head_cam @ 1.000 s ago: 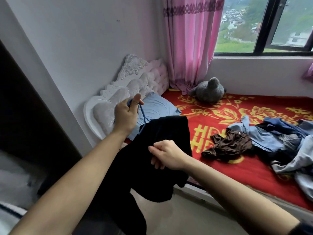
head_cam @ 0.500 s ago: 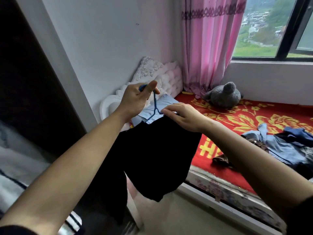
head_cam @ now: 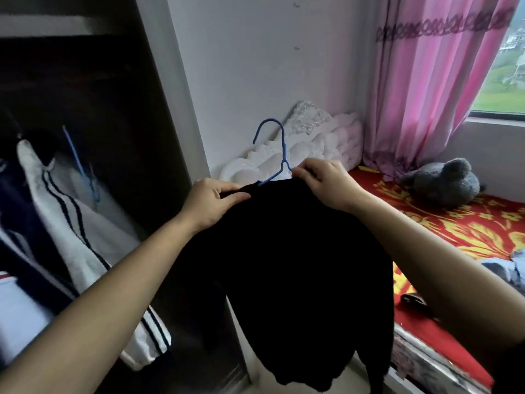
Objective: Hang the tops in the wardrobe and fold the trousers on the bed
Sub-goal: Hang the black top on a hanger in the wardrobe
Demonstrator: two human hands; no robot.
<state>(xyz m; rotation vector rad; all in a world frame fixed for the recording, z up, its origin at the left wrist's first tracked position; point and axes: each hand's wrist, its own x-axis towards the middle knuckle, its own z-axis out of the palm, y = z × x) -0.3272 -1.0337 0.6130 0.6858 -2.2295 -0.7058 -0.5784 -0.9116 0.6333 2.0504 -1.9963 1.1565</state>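
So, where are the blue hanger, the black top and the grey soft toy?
blue hanger (head_cam: 283, 146): head view, hook stem.
black top (head_cam: 298, 251): head view, cloth middle.
grey soft toy (head_cam: 443, 184): head view, body.

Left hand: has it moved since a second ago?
Yes. The left hand let go of the blue hanger hook and dropped to pinch the black top, now below the white headboard it earlier overlapped.

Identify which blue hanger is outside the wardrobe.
The hanger under the black top gripped by the left hand and right hand; the other hanger hangs inside the wardrobe.
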